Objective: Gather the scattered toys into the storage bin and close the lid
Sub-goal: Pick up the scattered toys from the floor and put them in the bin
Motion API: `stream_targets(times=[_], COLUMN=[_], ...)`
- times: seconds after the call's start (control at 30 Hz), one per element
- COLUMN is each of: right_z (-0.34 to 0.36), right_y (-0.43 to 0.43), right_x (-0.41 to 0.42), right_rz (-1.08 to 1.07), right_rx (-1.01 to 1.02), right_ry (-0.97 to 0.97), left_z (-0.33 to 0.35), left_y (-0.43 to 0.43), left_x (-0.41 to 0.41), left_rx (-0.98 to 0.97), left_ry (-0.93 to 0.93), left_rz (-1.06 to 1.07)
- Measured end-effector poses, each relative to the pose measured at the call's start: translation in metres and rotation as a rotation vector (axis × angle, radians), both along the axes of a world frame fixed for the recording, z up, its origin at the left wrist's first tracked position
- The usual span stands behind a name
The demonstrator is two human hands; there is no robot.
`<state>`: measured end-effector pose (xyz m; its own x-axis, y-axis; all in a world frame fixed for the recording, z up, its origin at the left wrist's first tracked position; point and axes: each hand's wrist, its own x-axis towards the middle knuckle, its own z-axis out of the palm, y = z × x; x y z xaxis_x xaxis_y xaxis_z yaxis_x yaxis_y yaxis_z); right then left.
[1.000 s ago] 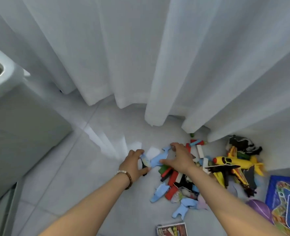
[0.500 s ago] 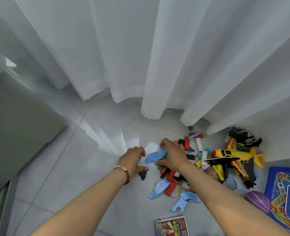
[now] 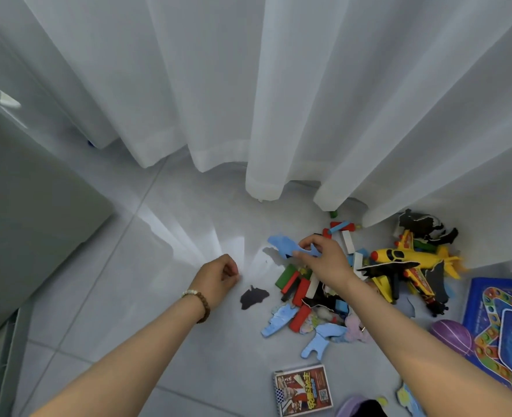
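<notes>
The pale storage bin (image 3: 23, 206) stands at the far left, well apart from the toys. My left hand (image 3: 218, 278) is over the floor (image 3: 146, 296), its grip curled tight; I cannot tell whether anything is inside. Just right of it lies 1 black flat piece (image 3: 253, 296). My right hand (image 3: 324, 260) pinches a blue foam piece (image 3: 285, 245) above the pile of coloured blocks (image 3: 297, 290). Further right lie a yellow toy plane (image 3: 408, 255) and a blue game board (image 3: 501, 320).

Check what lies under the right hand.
Under the right hand, which pinches a blue cutout, a green block, red blocks and a white block show on the floor. The hand itself covers whatever else lies there.
</notes>
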<state>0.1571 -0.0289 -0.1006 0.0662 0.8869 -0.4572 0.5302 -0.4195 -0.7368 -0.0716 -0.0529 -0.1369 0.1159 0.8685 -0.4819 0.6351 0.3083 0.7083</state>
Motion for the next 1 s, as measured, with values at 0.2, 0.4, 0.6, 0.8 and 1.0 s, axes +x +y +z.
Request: stream_targets(times=[0.2, 0.4, 0.6, 0.8, 1.0], right_z=[0.026, 0.030, 0.012, 0.010, -0.006], right_y=[-0.026, -0.037, -0.046, -0.051, -0.037], right_x=[-0.030, -0.036, 0.007, -0.018, -0.038], right_rz=[-0.084, -0.052, 0.017, 0.050, 0.042], right_rx=[-0.128, -0.077, -0.227, -0.200, -0.120], right_ry=[0.271, 0.241, -0.318, -0.519, -0.541], left_z=[0.023, 0.030, 0.014, 0.013, 0.020], left_y=[0.000, -0.010, -0.024, -0.032, -0.030], left_x=[0.028, 0.043, 0.017, 0.003, 0.001], left_rx=[-0.411, -0.539, -0.350, -0.332, -0.305], left_ry=[-0.721, -0.826, -0.542, -0.535, -0.518], left_rz=[0.595, 0.565, 0.512, 0.495, 0.485])
